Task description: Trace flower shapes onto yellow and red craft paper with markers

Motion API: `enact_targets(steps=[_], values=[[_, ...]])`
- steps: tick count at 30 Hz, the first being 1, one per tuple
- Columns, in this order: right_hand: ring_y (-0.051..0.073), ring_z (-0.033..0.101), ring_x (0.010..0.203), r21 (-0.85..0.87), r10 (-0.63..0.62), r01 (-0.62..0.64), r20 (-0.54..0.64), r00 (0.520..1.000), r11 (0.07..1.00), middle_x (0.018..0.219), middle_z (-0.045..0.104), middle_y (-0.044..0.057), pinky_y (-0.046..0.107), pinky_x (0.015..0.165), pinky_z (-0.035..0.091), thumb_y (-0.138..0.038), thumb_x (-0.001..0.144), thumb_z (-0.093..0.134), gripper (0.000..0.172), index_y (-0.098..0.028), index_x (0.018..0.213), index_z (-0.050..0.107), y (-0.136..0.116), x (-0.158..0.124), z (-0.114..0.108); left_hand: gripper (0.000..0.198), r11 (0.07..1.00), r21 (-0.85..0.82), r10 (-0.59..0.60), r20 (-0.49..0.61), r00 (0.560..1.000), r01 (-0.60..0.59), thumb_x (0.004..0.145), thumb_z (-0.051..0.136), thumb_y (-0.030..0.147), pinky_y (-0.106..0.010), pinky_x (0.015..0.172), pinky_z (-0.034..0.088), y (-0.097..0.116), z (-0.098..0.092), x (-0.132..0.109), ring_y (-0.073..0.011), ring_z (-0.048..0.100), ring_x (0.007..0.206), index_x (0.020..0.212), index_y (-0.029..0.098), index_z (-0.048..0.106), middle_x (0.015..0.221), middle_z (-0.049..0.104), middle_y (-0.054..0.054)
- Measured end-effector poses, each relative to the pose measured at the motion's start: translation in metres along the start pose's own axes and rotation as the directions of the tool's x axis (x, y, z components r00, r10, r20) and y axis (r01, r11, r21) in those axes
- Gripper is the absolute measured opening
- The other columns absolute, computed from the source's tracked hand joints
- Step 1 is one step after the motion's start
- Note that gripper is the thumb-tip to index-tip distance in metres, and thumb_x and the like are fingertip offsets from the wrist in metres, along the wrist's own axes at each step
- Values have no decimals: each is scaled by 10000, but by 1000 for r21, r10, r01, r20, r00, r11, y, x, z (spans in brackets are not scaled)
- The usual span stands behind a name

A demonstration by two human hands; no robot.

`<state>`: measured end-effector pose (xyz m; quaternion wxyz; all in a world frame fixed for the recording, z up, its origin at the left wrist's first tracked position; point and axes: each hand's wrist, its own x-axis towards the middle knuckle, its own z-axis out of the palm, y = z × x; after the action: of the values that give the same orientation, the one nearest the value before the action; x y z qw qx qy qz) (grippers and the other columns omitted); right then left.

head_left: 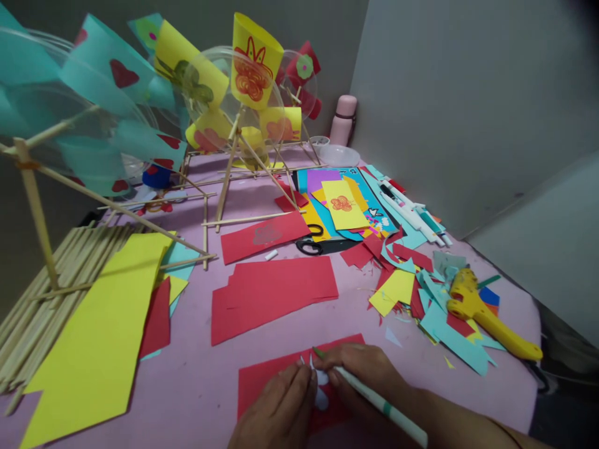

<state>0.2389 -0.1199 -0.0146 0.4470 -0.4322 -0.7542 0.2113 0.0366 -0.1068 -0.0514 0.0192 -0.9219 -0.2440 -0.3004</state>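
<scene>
A white paper cutout (321,399), shaped like a butterfly with thin antennae, lies on a red paper sheet (253,379) at the table's near edge. The fingers of my left hand (285,399), held close together, press the cutout down and cover its left side. My right hand (369,368) is closed round a white marker pen (384,404) with a green band. The pen's green tip is at the top of the cutout, close to the antennae. A stack of red paper sheets (276,293) lies just beyond my hands.
Stick frames with yellow paper cups (256,62) and blue paper cups (105,68) stand behind. Yellow sheets (98,330) and wooden sticks (28,318) lie left. Scissors (309,246), paper scraps (397,290), markers (412,215) and a yellow glue gun (491,318) lie right. A pink bottle (344,121) stands behind.
</scene>
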Motion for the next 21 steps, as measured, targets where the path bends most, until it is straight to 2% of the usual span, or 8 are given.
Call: enact_targets(steps=[4,8,10,14,17,21], values=[[164,686,618,-8,20,-20,-33,999,1000,724,726,33,249,606,532,-254,939,395,226,-224,959,619,2,-4,5,486,995,92,31,16,999,-33,903,228,76,-276,810,558,2,2,-1,-181,649,984,1337,178,421,1096,694,-38],[147,678,618,-22,7,-7,-18,1000,1000,730,723,31,228,608,521,-252,945,395,219,-210,977,608,3,-5,5,460,991,135,23,-9,1000,-22,902,220,53,-282,880,523,4,6,-4,-166,630,1021,1237,177,510,1091,693,-29],[136,676,618,-29,-23,23,-5,1000,999,723,721,27,210,606,520,-243,947,401,212,-200,974,607,2,-3,3,457,993,120,14,-26,1000,-10,900,226,40,-282,873,525,5,8,-6,-167,629,1024,1231,165,516,1095,689,-36],[125,682,658,-2,-13,13,12,1000,1000,750,723,20,197,648,526,-265,953,409,209,-205,975,608,0,-1,1,456,995,91,-33,11,999,32,920,222,64,-255,821,544,5,11,-9,-164,640,994,1296,154,464,1097,689,-55],[129,693,712,7,-18,18,47,999,1000,795,731,25,203,691,533,-255,953,410,196,-205,984,597,-1,0,-1,477,995,98,-21,-10,1000,22,913,242,67,-254,873,521,6,14,-11,-158,628,1019,1346,176,410,1095,692,-43],[141,697,761,-12,0,1,105,994,1000,854,736,41,218,711,543,-206,932,440,169,-198,1015,586,2,-2,-4,472,992,127,0,12,1000,-2,893,239,39,-263,914,497,7,11,-10,-164,613,1051,1283,161,476,1110,683,-45]])
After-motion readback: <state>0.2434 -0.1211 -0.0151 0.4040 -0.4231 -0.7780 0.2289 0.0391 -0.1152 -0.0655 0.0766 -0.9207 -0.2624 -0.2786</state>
